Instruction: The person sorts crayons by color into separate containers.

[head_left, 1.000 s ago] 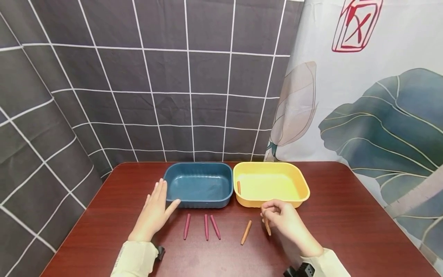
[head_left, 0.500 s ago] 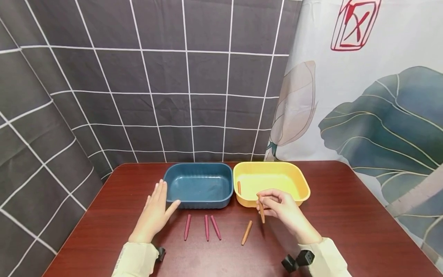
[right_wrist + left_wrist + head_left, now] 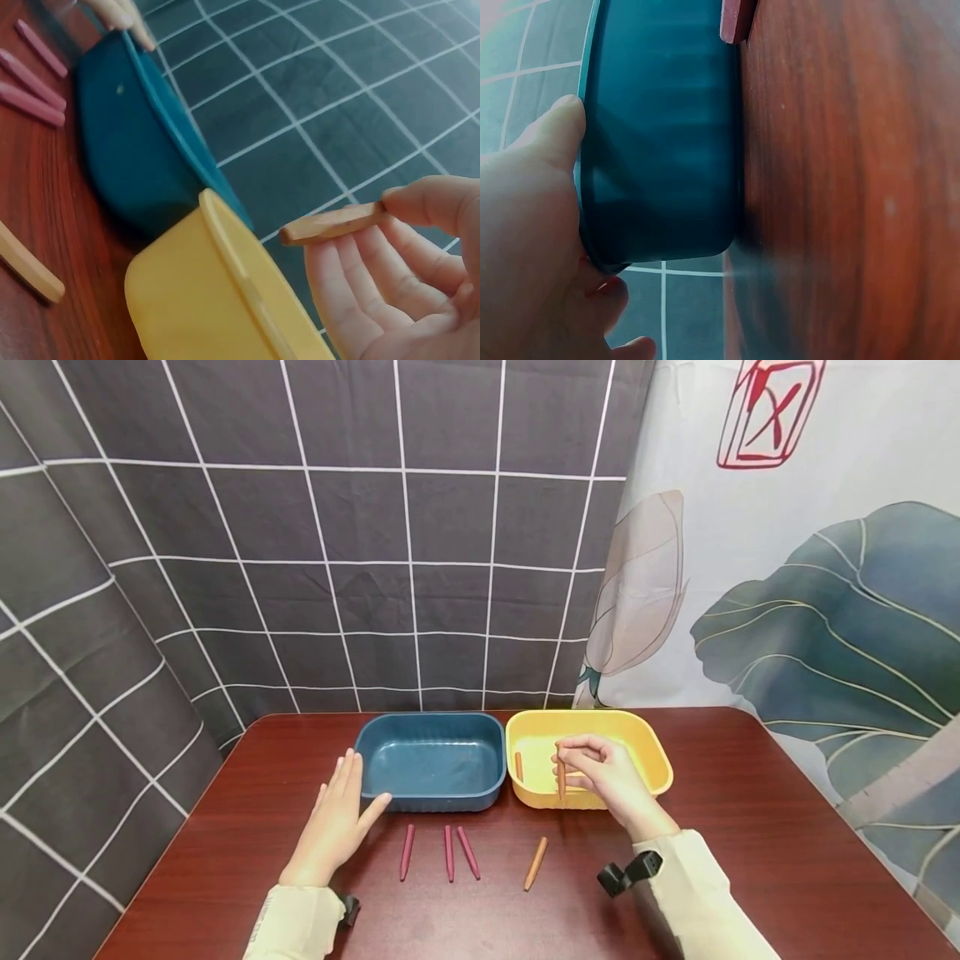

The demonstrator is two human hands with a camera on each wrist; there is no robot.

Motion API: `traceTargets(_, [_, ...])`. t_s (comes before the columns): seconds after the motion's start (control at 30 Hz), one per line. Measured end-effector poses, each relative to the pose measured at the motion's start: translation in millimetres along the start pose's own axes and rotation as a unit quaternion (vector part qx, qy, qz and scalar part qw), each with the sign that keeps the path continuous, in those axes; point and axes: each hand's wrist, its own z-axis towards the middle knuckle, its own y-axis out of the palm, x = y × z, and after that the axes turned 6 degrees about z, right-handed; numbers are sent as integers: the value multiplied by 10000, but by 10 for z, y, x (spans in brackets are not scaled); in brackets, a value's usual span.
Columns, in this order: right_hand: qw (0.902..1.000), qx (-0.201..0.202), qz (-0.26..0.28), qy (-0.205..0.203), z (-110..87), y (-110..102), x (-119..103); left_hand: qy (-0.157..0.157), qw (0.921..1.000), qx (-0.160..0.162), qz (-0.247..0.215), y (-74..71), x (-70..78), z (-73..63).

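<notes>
My right hand [image 3: 609, 778] pinches an orange-brown crayon [image 3: 561, 778] between thumb and fingertips, over the near rim of the yellow bin [image 3: 651, 752]. In the right wrist view the held crayon [image 3: 334, 225] lies across the fingers, its tip pointing away from the thumb. Inside the yellow bin, at its left end, lies another orange crayon [image 3: 518, 766]. My left hand [image 3: 330, 827] rests at the left end of the blue bin [image 3: 450, 804], fingers straight and thumb spread. The left wrist view shows its thumb at the rim of the blue bin [image 3: 660, 142].
Three dark pink crayons, including a left one [image 3: 407, 853], lie on the red-brown table [image 3: 465, 927] before the blue bin. An orange crayon [image 3: 536, 863] lies before the yellow bin. Both bins stand side by side near the grey checked curtain [image 3: 360, 593].
My right hand has lifted the orange crayon off the table and carried it up and forward to the yellow bin's near rim. The left hand has stayed at the blue bin.
</notes>
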Motion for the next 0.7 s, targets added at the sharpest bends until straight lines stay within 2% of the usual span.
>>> traceTargets(0.17, [9991,355,-238,80,176,-10,0,17,10000,26,23,6,-6,6])
traceTargets(0.4, [9962,613,-590,162,389,-16,59,-18,10000,-12,-6,28,-29,18])
traceTargets(0.53, [9938,713,-835,159,505,0,141,-29,10000,-25,-14,32,-36,19])
traceTargets(0.7, [9866,716,-1439,285,609,30,231,-15,10000,-33,-41,28,-39,12])
